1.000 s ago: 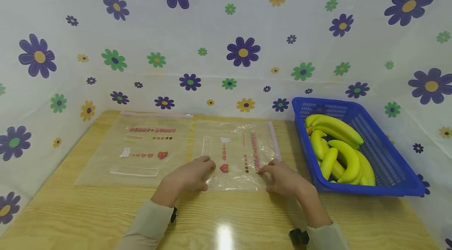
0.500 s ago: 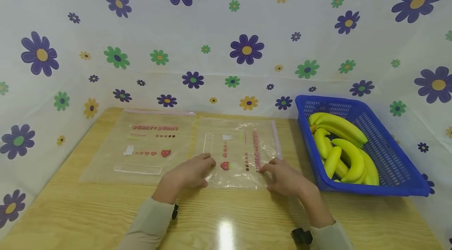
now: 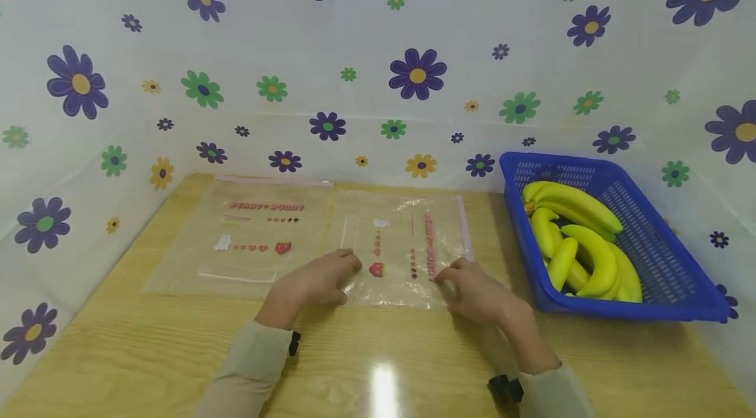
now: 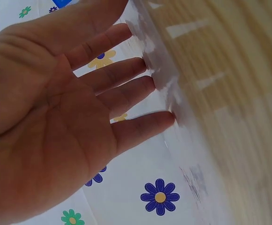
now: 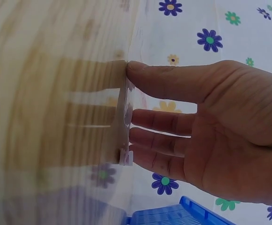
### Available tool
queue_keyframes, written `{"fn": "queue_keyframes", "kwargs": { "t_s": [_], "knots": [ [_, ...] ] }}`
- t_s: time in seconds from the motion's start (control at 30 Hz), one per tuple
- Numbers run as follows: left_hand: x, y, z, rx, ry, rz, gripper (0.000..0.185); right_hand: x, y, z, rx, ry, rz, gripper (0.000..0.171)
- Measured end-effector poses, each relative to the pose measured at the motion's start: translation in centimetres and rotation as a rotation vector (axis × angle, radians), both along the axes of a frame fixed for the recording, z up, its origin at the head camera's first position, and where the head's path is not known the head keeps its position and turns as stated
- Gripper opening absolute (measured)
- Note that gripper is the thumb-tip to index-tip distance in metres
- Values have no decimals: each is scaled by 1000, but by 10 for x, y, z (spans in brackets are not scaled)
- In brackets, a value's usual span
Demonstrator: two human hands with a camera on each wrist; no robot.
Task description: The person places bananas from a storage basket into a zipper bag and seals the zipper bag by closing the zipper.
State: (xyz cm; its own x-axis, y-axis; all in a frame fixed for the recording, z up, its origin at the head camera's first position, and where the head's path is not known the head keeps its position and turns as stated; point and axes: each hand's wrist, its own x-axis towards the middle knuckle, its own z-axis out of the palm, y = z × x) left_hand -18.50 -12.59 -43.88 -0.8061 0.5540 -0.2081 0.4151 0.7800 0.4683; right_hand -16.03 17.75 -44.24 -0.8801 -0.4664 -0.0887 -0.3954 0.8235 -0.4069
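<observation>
A clear plastic zip bag [image 3: 398, 290] lies flat on the table, turned sideways with its pink zip strip on the right. It bears a strawberry, hearts and lettering in print. My left hand [image 3: 315, 281] rests its fingertips on the bag's left edge. In the left wrist view the fingers [image 4: 126, 93] are spread and nearly straight against the film. At the lower right of the bag, near the zip, my right hand [image 3: 478, 292] touches it with thumb and fingertips. The right wrist view shows that thumb [image 5: 168, 82] and the extended fingers [image 5: 161, 140] meeting the plastic.
A second zip bag [image 3: 248, 257], zip strip at the back, lies flat on the left beside the first. To the right stands a blue basket [image 3: 667, 260] holding several yellow bananas [image 3: 593, 264]. A flowered sheet [image 3: 366, 24] rises behind the wooden table [image 3: 331, 365].
The head view has shifted slightly, so the whole scene sits a little higher and further right. Both hands stay at the same places on the bag.
</observation>
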Motion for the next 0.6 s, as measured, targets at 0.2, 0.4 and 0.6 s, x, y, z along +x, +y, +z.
{"fn": "queue_keyframes", "kwargs": {
  "t_s": [0.2, 0.4, 0.6],
  "knots": [
    [0, -4, -3, -39, -16, 22, 53, 0, -3, -4, -22, -34, 22, 44],
    [-4, -5, -1, -21, -22, 30, 52, 0, -2, -2, -50, -42, -1, 42],
    [-8, 1, 0, -39, -28, 46, 51, -3, 6, 0, -50, -15, 31, 41]
  ]
}}
